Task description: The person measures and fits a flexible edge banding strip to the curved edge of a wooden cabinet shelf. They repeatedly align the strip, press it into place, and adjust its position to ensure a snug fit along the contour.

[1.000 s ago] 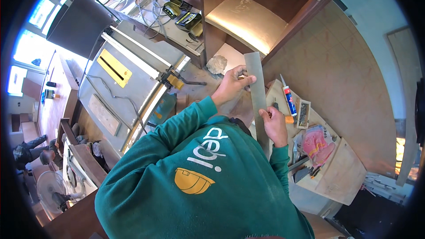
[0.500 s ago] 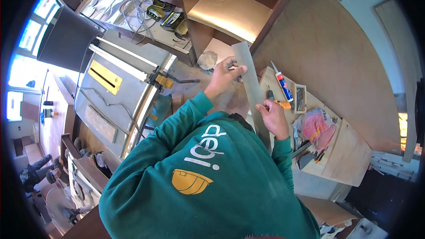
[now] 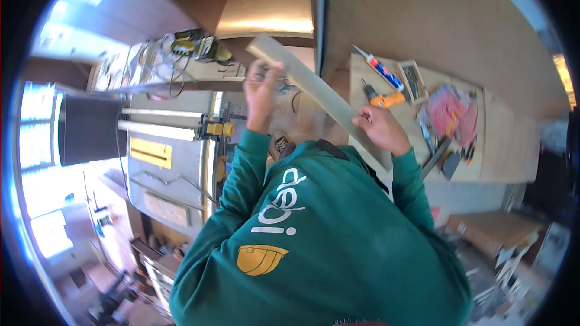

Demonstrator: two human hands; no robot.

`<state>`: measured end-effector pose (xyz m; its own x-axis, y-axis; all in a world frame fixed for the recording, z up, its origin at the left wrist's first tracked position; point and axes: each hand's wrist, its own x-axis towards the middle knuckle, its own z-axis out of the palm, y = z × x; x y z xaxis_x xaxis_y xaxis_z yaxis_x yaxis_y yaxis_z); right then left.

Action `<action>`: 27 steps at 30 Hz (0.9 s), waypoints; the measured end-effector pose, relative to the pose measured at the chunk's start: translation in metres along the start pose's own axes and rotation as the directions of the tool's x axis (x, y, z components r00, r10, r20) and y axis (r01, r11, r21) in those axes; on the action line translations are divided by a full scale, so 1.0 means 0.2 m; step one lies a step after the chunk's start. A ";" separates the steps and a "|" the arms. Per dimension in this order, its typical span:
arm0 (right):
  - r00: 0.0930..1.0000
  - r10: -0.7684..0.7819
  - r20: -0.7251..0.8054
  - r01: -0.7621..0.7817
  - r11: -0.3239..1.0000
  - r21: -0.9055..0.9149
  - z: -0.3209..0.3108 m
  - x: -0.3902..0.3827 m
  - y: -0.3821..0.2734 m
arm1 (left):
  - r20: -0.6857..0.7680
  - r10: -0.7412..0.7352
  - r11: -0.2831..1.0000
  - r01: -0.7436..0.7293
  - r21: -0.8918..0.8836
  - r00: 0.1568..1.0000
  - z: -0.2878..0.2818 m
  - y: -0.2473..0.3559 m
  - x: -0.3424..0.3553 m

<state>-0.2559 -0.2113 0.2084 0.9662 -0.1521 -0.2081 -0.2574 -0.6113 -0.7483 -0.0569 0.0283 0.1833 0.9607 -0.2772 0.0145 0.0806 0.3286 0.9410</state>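
A long, narrow, pale grey strip of board (image 3: 320, 92) slants across in front of my chest, its far end up and to the left. Near that far end, my left hand (image 3: 262, 87) grips its edge, with the thumb and fingers closed on it. Lower down the strip, my right hand (image 3: 382, 128) pinches the right-hand edge between thumb and fingers. The strip's near end reaches down beside my right forearm. Both hands hold it in the air, above the floor between a table saw and a workbench.
At left stands a table saw (image 3: 175, 190) with a yellow insert (image 3: 151, 153). The workbench (image 3: 507, 145) at right bears a sealant tube (image 3: 382, 72), an orange drill (image 3: 386, 99), a small wooden box (image 3: 412, 81) and a pink cloth (image 3: 447, 115). A lit cabinet (image 3: 266, 6) stands ahead.
My view has turned to the right. The strip has tilted further, its far end swinging left with my left hand. Both hands keep their hold on it.
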 end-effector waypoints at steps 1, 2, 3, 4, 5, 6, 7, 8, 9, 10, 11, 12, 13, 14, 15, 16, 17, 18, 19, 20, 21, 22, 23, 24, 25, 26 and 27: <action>1.000 0.004 0.005 -0.004 0.999 0.033 -0.01 0.00 0.05 | -0.060 -0.001 1.000 -0.001 -0.022 0.998 0.00 0.04 0.01; 1.000 0.000 0.013 -0.001 0.998 0.070 -0.01 0.00 0.10 | -0.125 0.002 0.999 -0.006 -0.036 0.992 -0.02 0.08 0.03; 1.000 -0.010 0.017 0.008 0.995 0.102 -0.03 0.01 0.15 | -0.114 0.036 0.996 -0.045 -0.081 0.993 -0.08 0.08 0.08; 0.999 0.018 0.031 -0.022 0.994 0.104 -0.05 0.01 0.20 | -0.113 0.075 0.988 -0.090 -0.128 0.991 -0.15 0.06 0.14; 0.998 0.042 0.049 -0.046 0.994 0.102 -0.09 0.00 0.26 | -0.116 0.074 0.990 -0.087 -0.110 0.991 -0.20 0.07 0.18; 0.996 0.060 0.070 -0.067 0.993 0.099 -0.12 -0.01 0.30 | -0.124 0.076 0.992 -0.088 -0.092 0.989 -0.23 0.10 0.20; 0.991 0.089 0.101 -0.097 0.993 0.072 -0.17 -0.03 0.32 | -0.104 0.071 0.993 -0.080 -0.087 0.992 -0.24 0.12 0.20; 0.989 0.093 0.118 -0.100 0.994 0.049 -0.20 -0.05 0.33 | -0.065 0.063 0.995 -0.067 -0.069 0.996 -0.30 0.11 0.23; 0.985 0.107 0.133 -0.111 0.994 0.023 -0.21 -0.06 0.34 | -0.046 0.066 0.991 -0.071 -0.111 0.997 -0.28 0.11 0.22; 0.981 0.124 0.151 -0.125 0.992 -0.004 -0.23 -0.08 0.36 | -0.036 0.023 0.986 -0.029 -0.166 0.999 -0.22 0.16 0.18; 0.972 0.058 0.230 -0.083 0.991 0.101 -0.22 -0.07 0.37 | 0.032 0.004 0.985 0.002 -0.173 0.999 -0.30 0.19 0.19; 0.978 0.059 0.198 -0.090 0.985 0.149 -0.19 -0.09 0.39 | -0.044 0.003 0.994 -0.007 -0.110 0.999 -0.28 0.24 0.18; 0.983 0.048 0.175 -0.083 0.977 0.197 -0.16 -0.10 0.40 | -0.060 0.045 0.993 -0.051 -0.102 0.997 -0.32 0.28 0.18; 0.987 0.038 0.155 -0.074 0.968 0.239 -0.12 -0.11 0.42 | -0.040 0.099 0.995 -0.099 -0.008 0.994 -0.29 0.35 0.17; 0.990 0.084 0.112 -0.109 0.966 0.233 -0.10 -0.13 0.44 | 0.002 0.155 0.984 -0.155 0.092 0.988 -0.26 0.42 0.14; 0.990 0.119 0.074 -0.133 0.965 0.227 -0.08 -0.14 0.46 | 0.079 0.163 0.974 -0.173 0.148 0.984 -0.30 0.49 0.13; 0.989 0.145 0.038 -0.150 0.964 0.221 -0.06 -0.14 0.48 | 0.061 0.132 0.956 -0.144 0.256 0.989 -0.30 0.56 0.10; 0.993 0.109 -0.046 -0.100 0.982 0.160 -0.03 -0.15 0.50 | 0.038 0.107 0.925 -0.113 0.363 0.994 -0.33 0.62 0.05; 0.986 0.087 -0.140 -0.073 0.992 0.102 -0.01 -0.17 0.54 | 0.149 0.003 0.853 -0.080 0.516 0.989 -0.40 0.65 0.07; 0.971 0.060 -0.231 -0.053 0.998 0.039 0.01 -0.19 0.57 | 0.240 -0.115 0.751 -0.074 0.656 0.964 -0.48 0.67 0.08; 0.968 0.089 -0.234 -0.091 0.996 0.002 0.03 -0.20 0.61 | 0.236 -0.245 0.699 0.003 0.715 0.941 -0.53 0.68 0.07; 0.964 0.119 -0.238 -0.131 0.991 -0.034 0.04 -0.21 0.63 | 0.201 -0.375 0.538 0.035 0.842 0.905 -0.53 0.69 0.04; 0.957 0.157 -0.246 -0.179 0.981 -0.071 0.05 -0.22 0.65 | 0.194 -0.495 0.520 0.109 0.847 0.847 -0.46 0.70 0.01; 0.966 0.141 -0.215 -0.164 0.982 -0.096 0.04 -0.22 0.67 | 0.234 -0.535 0.442 0.032 0.896 0.812 -0.49 0.67 0.00; 0.975 0.126 -0.183 -0.149 0.982 -0.119 0.03 -0.20 0.68 | 0.196 -0.603 0.357 0.041 0.933 0.773 -0.51 0.66 -0.01; 0.982 0.115 -0.148 -0.135 0.981 -0.138 0.02 -0.19 0.69 | 0.150 -0.667 0.264 0.043 0.963 0.730 -0.47 0.65 -0.03; 0.985 0.120 -0.121 -0.139 0.977 -0.159 0.00 -0.17 0.65 | 0.152 -0.716 0.229 0.023 0.973 0.681 -0.48 0.61 -0.06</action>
<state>-0.3215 -0.2853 0.1179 0.9227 -0.3177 -0.2185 -0.3837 -0.7000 -0.6024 -0.0336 0.1595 0.2653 0.5566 -0.5615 -0.6123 -0.2180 -0.8099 0.5445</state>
